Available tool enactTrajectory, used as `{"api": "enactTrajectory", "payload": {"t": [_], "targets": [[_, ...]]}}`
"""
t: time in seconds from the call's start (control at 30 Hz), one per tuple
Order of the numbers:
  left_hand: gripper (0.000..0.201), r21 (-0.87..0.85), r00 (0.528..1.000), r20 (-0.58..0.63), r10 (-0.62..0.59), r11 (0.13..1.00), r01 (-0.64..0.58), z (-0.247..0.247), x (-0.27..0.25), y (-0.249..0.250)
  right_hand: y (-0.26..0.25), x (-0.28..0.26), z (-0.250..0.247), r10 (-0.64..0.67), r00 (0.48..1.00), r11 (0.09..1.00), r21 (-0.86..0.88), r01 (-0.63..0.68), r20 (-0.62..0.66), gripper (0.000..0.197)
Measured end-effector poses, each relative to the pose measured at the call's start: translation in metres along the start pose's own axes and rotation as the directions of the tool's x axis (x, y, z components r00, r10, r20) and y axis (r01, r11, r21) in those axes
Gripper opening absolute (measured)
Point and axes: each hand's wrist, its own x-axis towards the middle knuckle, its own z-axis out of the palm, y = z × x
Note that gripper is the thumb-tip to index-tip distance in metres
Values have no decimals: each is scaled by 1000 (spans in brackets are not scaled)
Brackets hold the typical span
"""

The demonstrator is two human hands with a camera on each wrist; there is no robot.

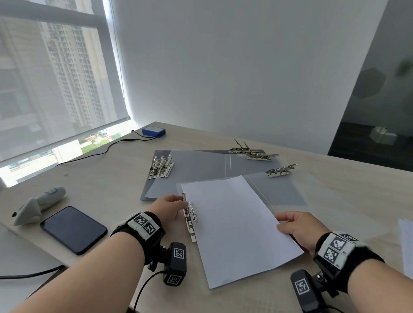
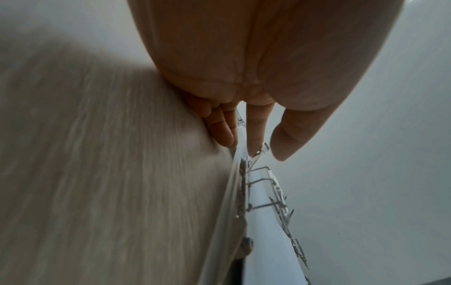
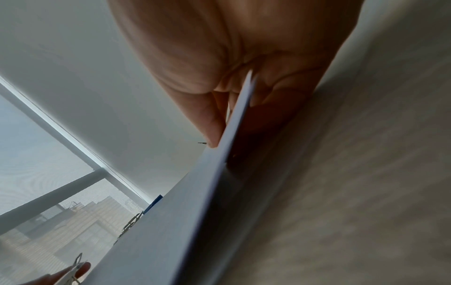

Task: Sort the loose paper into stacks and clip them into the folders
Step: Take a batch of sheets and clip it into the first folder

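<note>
- Head view: left hand (image 1: 168, 206) lifts the metal clip (image 1: 190, 217) lever at the paper stack (image 1: 238, 226)'s left edge.
- Right hand (image 1: 296, 229) pinches the stack's right edge; bare counter (image 1: 111, 183) lies around.

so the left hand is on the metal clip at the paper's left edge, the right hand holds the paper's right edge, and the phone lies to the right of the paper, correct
Not quite: the phone lies to the left of the paper stack, beyond the left hand, as the head view shows. The rest holds: the left hand is on the metal clip at the paper's left edge, and the right hand holds the right edge.
</note>
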Motion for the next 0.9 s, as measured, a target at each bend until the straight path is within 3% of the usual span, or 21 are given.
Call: {"api": "enactTrajectory", "payload": {"t": [0.07, 0.2, 0.33, 0.4, 0.5, 0.6, 0.7, 0.9], "targets": [[25, 32, 1000, 5, -6, 999, 6, -1, -4, 4, 2, 2, 0, 3, 1000, 1000, 0, -3, 0, 24], [51, -60, 997, 71, 1, 998, 3, -2, -8, 7, 1, 3, 0, 5, 1000, 1000, -6, -5, 9, 24], [22, 117, 994, 97, 44, 992, -55, -5, -11, -5, 0, 2, 1, 4, 1000, 1000, -16, -4, 24, 28], [13, 17, 990, 136, 32, 999, -35, -6, -11, -7, 0, 3, 0, 4, 1000, 999, -33, -3, 27, 29], [26, -106, 979, 202, -5, 994, 27, -7, -15, -3, 0, 2, 0, 3, 999, 999, -45, -1, 37, 30], [50, 90, 977, 210, 18, 995, -37, -10, -14, -4, 1, 2, 0, -2, 999, 998, -59, 4, 41, 31], [73, 365, 971, 238, 14, 925, -102, -13, -14, -2, 1, 2, -1, -7, 999, 997, -76, 10, 45, 32], [76, 606, 967, 253, 9, 778, -166, -4, -14, 6, 2, 5, -3, -2, 999, 993, -115, 8, 51, 32]]}}
